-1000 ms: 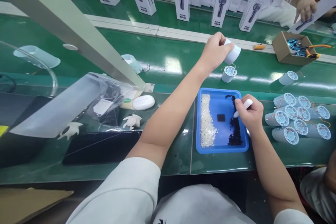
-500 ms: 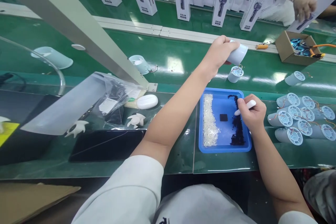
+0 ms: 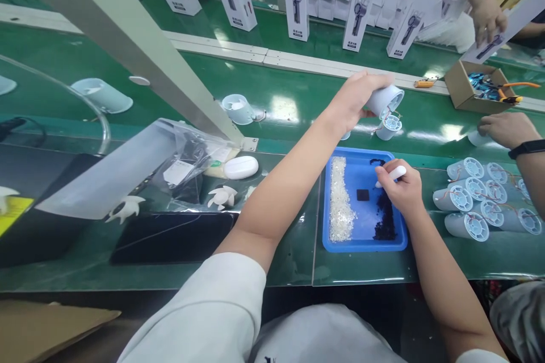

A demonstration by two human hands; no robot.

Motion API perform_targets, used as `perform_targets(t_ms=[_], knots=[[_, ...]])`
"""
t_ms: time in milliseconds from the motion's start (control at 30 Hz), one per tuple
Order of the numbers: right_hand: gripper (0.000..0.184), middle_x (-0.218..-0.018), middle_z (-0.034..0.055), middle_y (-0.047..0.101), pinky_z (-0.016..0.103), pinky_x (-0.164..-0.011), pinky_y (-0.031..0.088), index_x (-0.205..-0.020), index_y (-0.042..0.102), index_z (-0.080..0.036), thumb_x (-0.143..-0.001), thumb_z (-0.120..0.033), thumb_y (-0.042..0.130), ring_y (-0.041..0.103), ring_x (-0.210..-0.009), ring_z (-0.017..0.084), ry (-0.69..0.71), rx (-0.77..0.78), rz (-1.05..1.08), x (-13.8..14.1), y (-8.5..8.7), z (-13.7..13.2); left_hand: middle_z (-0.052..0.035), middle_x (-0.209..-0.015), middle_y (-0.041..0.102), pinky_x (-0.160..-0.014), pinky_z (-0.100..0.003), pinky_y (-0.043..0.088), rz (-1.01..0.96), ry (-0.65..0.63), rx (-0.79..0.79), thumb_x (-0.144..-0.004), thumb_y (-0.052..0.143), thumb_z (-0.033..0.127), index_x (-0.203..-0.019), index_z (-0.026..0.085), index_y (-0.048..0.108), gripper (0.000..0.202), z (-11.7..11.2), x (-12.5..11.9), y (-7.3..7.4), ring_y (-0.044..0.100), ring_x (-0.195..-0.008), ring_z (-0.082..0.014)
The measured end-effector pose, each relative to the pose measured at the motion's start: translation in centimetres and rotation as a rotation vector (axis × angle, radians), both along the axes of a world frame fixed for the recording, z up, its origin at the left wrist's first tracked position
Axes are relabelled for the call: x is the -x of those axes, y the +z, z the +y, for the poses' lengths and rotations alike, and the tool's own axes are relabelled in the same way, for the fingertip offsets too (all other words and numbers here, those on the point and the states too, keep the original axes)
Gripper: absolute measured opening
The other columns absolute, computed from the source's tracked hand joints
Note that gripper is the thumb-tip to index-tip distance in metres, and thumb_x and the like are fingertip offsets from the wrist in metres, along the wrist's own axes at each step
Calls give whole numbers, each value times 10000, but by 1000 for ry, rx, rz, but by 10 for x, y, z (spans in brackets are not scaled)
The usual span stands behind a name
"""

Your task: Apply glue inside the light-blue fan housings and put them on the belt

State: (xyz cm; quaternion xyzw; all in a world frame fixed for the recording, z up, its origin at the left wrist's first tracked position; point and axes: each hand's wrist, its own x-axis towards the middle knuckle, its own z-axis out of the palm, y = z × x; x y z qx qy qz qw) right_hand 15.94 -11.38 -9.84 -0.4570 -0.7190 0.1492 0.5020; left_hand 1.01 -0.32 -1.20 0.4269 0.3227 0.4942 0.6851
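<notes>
My left hand is closed around a light-blue cylindrical housing, held tilted over the green surface. Its ribbed end and some thin wires show at the lower right. Just below it a similar smaller-looking housing stands, wires at its top. My right hand grips a white pen-like tool, its tip pointing down to the left over the blue tray. Inside the tray, clear-white small pieces lie along the left, small black pieces along the right, and a black square between them.
Several light-blue housings lie grouped right of the tray. A co-worker's hand is on another housing there. Printed boxes stand beyond the rail. A cardboard box holds tools. A slanted metal post crosses the left.
The housing in my left hand has tipped so its ribbed end shows. Housings on the far left have shifted right. A co-worker's hand has come in at the right onto a housing.
</notes>
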Motion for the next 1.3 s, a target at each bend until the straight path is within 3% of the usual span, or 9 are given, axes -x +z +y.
perform_targets(t_ms=[133, 300, 400, 500, 600, 800, 1100, 1300], knots=[[295, -555, -32, 585, 283, -526, 462, -596, 470, -233, -831, -268, 646, 555, -517, 132, 3, -5, 19, 4, 3, -7, 19, -676, 506, -689, -287, 463, -24, -1, 39, -861, 595, 217, -706, 172, 445, 221, 0, -5, -3, 506, -603, -92], [182, -622, -16, 627, 270, -533, 479, -697, 573, -225, -857, -288, 633, 579, -550, 128, 162, 33, -111, 7, 9, -14, 38, -626, 496, -653, -256, 473, 58, 11, 83, -889, 604, 262, -709, 186, 411, 274, 0, -15, -11, 504, -551, -77], [99, -737, 4, 641, 295, -573, 536, -835, 584, -235, -882, -318, 613, 629, -631, 148, 13, -106, 90, 3, 10, -12, 44, -629, 490, -606, -238, 470, 128, 30, 100, -902, 588, 274, -712, 186, 415, 271, -3, -21, -14, 495, -547, -72], [163, -856, 16, 633, 336, -624, 591, -907, 546, -247, -858, -352, 661, 667, -700, 162, -161, -247, 333, -3, 9, -8, 31, -653, 511, -583, -229, 470, 178, 12, 98, -907, 578, 307, -711, 173, 461, 265, -6, -25, -16, 504, -569, -76], [200, -957, 29, 638, 391, -731, 614, -939, 540, -249, -839, -329, 694, 700, -770, 173, -236, -278, 401, -5, 6, -4, 31, -640, 511, -570, -218, 460, 205, -11, 88, -905, 573, 309, -682, 174, 462, 283, -8, -27, -16, 502, -564, -76], [185, -994, 41, 657, 406, -800, 610, -965, 544, -243, -866, -338, 668, 726, -821, 186, -269, -226, 471, -3, 2, -2, 39, -650, 498, -568, -221, 460, 254, -10, 39, -887, 582, 246, -654, 186, 415, 293, -15, -28, -12, 505, -565, -77], [193, -979, 34, 658, 392, -773, 608, -961, 541, -245, -880, -384, 648, 731, -820, 189, -263, -212, 465, -2, 4, -2, 44, -609, 462, -525, -209, 370, 299, -9, 2, -877, 597, 244, -627, 192, 385, 331, -16, -31, -12, 454, -531, -69], [198, -969, 31, 660, 403, -780, 609, -959, 552, -242, -879, -394, 651, 732, -807, 188, -280, -241, 456, -2, 6, -4, 41, -619, 457, -536, -214, 380, 268, -6, 3, -879, 594, 241, -625, 193, 371, 341, -16, -29, -10, 445, -537, -68]])
